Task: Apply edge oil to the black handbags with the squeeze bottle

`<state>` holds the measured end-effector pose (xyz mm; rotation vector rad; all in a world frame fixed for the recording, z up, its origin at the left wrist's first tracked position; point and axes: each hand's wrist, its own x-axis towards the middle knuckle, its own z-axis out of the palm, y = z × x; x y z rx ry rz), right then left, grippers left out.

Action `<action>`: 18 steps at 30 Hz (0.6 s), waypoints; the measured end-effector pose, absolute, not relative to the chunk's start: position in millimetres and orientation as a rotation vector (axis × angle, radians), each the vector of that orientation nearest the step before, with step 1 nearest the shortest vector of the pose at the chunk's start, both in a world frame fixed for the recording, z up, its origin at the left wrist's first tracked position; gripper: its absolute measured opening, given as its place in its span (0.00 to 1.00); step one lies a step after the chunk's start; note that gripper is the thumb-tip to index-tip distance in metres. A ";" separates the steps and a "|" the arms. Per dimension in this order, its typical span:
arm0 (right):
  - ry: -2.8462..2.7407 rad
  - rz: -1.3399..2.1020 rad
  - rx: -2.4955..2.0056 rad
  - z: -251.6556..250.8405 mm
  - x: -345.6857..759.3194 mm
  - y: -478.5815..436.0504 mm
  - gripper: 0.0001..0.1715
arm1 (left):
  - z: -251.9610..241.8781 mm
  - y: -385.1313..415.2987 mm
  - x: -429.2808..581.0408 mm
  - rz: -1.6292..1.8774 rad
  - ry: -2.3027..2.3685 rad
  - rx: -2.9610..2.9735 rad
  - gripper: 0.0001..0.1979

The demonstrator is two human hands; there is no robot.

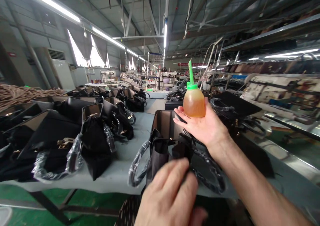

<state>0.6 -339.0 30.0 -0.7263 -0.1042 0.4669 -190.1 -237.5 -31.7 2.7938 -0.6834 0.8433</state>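
While balancing bottle (194,102) on spread-out right hand (200,127), can't tell blurry left hand's (168,192) grip near black bag (160,151).

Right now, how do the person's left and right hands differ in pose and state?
The right hand is palm up with the green-capped bottle standing on it; the left hand shows its back, fingers bent in front of the black bag, contact unclear. The left hand looks blurred and nearer the camera; the right hand is sharper and farther out. Both are bare.
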 end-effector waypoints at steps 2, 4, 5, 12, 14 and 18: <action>-0.106 0.480 -0.726 30.5 -1.6 -339.6 0.27 | -16.3 -253.4 -153.6 0.980 -0.225 2.769 0.30; -0.111 0.486 -0.727 30.8 -2.1 -341.1 0.27 | -8.6 -264.0 -121.8 0.922 -0.016 2.771 0.37; -0.114 0.484 -0.727 30.8 -2.0 -341.8 0.27 | -7.7 -266.6 -110.0 0.848 0.060 2.767 0.38; -0.109 0.471 -0.733 31.9 -2.7 -341.5 0.26 | -13.1 -253.2 -94.6 0.586 0.065 2.771 0.12; -0.112 0.473 -0.735 35.5 -6.0 -342.6 0.25 | -7.6 -242.6 -98.4 0.496 -0.046 2.750 0.10; -0.138 0.509 -0.741 48.3 -19.3 -351.5 0.24 | 7.6 -215.0 -108.7 0.282 -0.340 2.625 0.11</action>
